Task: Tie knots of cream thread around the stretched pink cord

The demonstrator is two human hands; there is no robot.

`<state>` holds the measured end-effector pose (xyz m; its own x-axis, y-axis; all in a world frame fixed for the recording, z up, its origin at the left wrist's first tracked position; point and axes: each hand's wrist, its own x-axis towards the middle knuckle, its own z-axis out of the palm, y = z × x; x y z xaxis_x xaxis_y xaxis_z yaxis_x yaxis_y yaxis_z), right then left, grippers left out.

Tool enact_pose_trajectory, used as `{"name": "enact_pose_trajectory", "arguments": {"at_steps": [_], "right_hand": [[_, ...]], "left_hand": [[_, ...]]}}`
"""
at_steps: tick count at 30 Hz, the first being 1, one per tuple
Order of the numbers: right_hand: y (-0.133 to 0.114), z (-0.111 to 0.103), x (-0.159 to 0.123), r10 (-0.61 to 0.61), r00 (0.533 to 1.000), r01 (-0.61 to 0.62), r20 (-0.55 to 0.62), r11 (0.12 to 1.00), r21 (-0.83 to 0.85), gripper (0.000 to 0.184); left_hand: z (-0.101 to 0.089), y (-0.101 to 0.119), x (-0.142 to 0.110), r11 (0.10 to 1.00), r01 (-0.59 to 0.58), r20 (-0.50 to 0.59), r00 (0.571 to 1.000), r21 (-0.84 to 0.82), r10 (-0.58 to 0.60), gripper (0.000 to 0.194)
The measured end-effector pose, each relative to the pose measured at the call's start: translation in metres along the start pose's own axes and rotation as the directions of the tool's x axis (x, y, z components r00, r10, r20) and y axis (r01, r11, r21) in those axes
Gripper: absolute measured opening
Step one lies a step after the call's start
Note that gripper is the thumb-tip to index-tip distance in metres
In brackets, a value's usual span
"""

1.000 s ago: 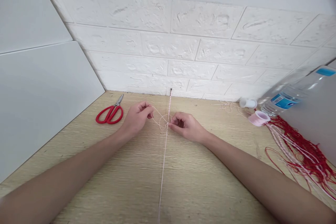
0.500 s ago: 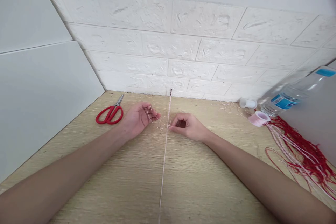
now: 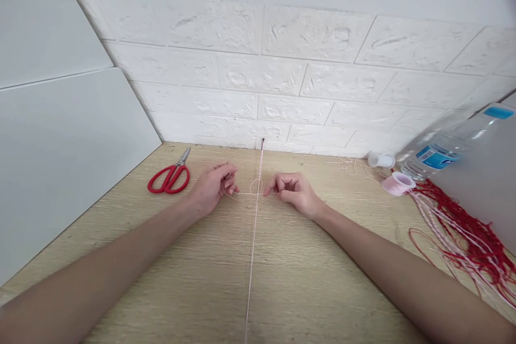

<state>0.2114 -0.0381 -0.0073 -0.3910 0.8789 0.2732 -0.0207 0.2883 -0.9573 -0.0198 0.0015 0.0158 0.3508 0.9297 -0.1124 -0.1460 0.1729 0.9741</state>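
A pale pink cord [image 3: 253, 247] runs taut from a dark fixing at the wall's foot toward me, its upper stretch braided. A thin light thread [image 3: 246, 193] forms a small round loop beside and across this cord. My left hand [image 3: 213, 188], left of the cord, has its fingers curled together with the thread passing between them, and a slack bow of it hangs below. On the other side, my right hand [image 3: 296, 192] has its index finger pointing at the loop and the thumb apart from it. No thread shows clearly in its fingers.
Red-handled scissors [image 3: 169, 177] lie left of my left hand. At right are a white spool [image 3: 381, 159], a pink thread spool [image 3: 398, 183], a water bottle [image 3: 437, 156] and a heap of red cords [image 3: 467, 226]. A white brick-patterned wall [image 3: 282, 78] bounds the back.
The thread's large tangle of loops has drawn down to one small loop at the cord. My right fingers have parted and moved slightly right; my left fingers have curled in.
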Motion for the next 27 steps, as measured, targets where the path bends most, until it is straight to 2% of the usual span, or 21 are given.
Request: {"name": "enact_pose_trajectory", "arguments": {"at_steps": [3,7,9,13,17,20,22,27], "right_hand": [[0.001,0.002,0.0,0.049,0.998,-0.054,-0.05,0.993,-0.103,0.019],[-0.002,0.005,0.002,0.048,0.992,-0.075,-0.114,0.967,-0.244,0.018],[-0.004,0.008,0.002,0.027,0.99,-0.069,-0.142,0.951,-0.303,0.019],[-0.005,0.014,0.001,-0.007,0.986,-0.066,-0.164,0.898,-0.435,0.014],[-0.003,0.018,0.0,-0.046,0.99,-0.048,-0.135,0.784,-0.618,0.012],[0.001,0.017,0.002,-0.108,0.989,0.002,-0.1,0.69,-0.724,0.006],[0.003,0.015,0.003,-0.136,0.987,0.021,-0.09,0.651,-0.759,0.017],[0.008,0.009,0.006,-0.133,0.983,-0.011,-0.123,0.635,-0.773,0.028]], "left_hand": [[0.002,0.0,-0.003,0.961,-0.094,-0.01,0.995,0.258,0.1,0.029],[0.007,0.002,-0.011,0.763,-0.186,0.044,0.978,0.619,0.203,0.026],[0.009,0.001,-0.014,0.68,-0.204,0.067,0.973,0.704,0.222,0.023],[0.009,-0.001,-0.015,0.498,-0.262,0.169,0.96,0.826,0.224,0.03],[0.006,-0.001,-0.012,0.309,-0.356,0.312,0.932,0.882,0.183,0.02],[0.005,-0.002,-0.011,0.261,-0.401,0.352,0.911,0.878,0.215,0.025],[0.004,-0.003,-0.01,0.252,-0.412,0.355,0.903,0.875,0.243,0.028],[0.002,-0.006,-0.006,0.267,-0.416,0.331,0.891,0.869,0.311,0.036]]}}
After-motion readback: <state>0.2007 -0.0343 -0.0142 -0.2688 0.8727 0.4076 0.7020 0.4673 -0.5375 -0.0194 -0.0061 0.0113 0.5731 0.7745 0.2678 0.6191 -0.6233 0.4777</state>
